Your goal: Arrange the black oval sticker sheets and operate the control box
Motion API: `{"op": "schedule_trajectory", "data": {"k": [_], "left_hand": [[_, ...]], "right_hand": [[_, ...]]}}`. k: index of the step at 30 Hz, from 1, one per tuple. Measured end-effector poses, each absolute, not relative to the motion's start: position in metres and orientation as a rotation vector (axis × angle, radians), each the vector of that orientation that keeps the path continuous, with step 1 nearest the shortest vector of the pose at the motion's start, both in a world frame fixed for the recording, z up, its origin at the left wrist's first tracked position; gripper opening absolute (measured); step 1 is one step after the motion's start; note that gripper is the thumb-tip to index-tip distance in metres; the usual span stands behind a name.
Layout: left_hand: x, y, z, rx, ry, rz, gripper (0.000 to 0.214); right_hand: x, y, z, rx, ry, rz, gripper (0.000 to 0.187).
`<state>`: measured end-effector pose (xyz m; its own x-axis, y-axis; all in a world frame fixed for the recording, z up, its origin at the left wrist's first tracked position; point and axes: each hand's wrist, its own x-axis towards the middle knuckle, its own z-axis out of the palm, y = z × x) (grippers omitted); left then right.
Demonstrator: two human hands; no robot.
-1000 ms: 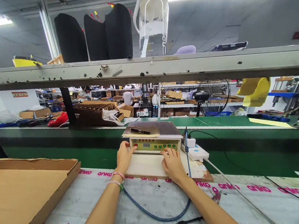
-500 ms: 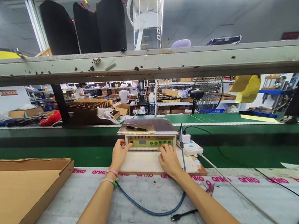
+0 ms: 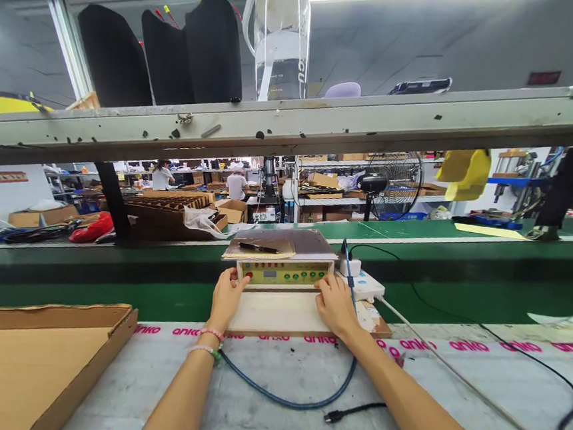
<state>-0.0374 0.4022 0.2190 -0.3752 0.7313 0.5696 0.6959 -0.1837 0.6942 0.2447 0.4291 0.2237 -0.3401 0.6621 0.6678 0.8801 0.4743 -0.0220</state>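
A small tester box (image 3: 284, 273) with a yellow-green front panel, red lights and green buttons stands on a pale board (image 3: 278, 314) at the bench's far edge. My left hand (image 3: 225, 298) rests at its left front corner, thumb by a red button, fingers curled against the box. My right hand (image 3: 336, 305) lies at the right front corner, fingers bent on the panel edge. A pen (image 3: 258, 247) lies on a notepad on top of the box. A blue cable (image 3: 290, 400) loops on the bench below, ending in a black plug (image 3: 333, 416).
A shallow cardboard tray (image 3: 28, 360) sits at the left. A white power strip (image 3: 368, 286) lies right of the box, with a black cord (image 3: 544, 371) trailing right. A green conveyor (image 3: 463, 257) runs behind, a metal shelf (image 3: 294, 125) overhead. People work far behind.
My right hand slid from the panel's middle to the box's right corner. My left hand stayed at the left corner. The view shifted slightly.
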Motion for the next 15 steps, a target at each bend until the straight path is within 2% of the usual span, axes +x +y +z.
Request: {"op": "schedule_trajectory", "data": {"k": [15], "left_hand": [[-0.0376,0.4013,0.2186,1.775,1.968,1.598,0.030]], "right_hand": [[0.2455,0.4340,0.2181,-1.297,-1.989,-0.480,0.010]]}}
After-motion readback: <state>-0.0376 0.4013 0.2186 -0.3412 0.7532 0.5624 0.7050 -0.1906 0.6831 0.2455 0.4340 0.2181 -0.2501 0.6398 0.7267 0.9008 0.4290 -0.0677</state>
